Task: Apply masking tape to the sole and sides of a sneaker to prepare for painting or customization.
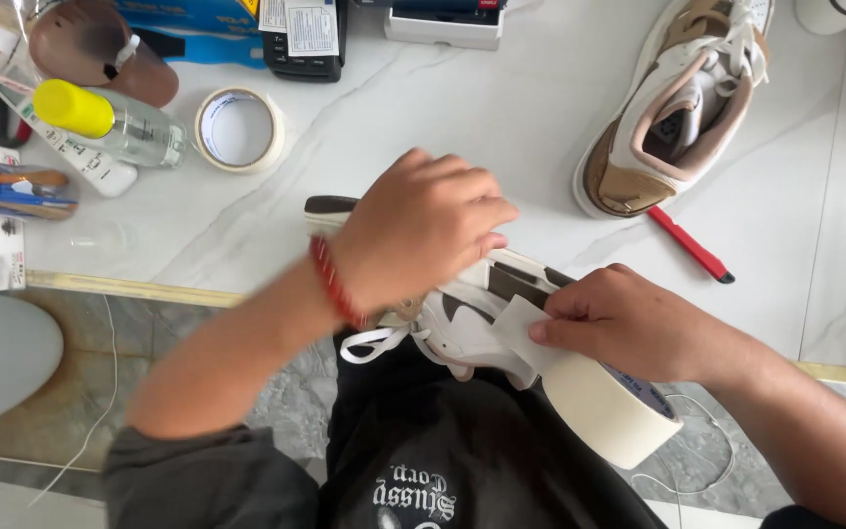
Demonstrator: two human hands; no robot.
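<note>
In the middle of the frame the left hand [423,230] lies curled over a white sneaker with dark brown panels [477,313], fingers bent down on its upper to pin it at the near edge of the white marble desk [443,118]. The right hand [629,323], lower right, grips a wide roll of cream masking tape [609,407]; its thumb and fingers pinch a loose strip of tape [521,328] against the shoe's side. A loose white lace [374,343] hangs off the shoe over the black shirt.

To do this well, the strip should be laid flat from one end, smoothed along the panel edge with the thumb so no wrinkles or gaps form, while the other hand keeps the shoe from rocking.

Upper right lies a tan and white sneaker [673,108], a red pen [692,245] below it; upper left, a second tape roll [239,129] and a yellow-capped bottle [115,122]
</note>
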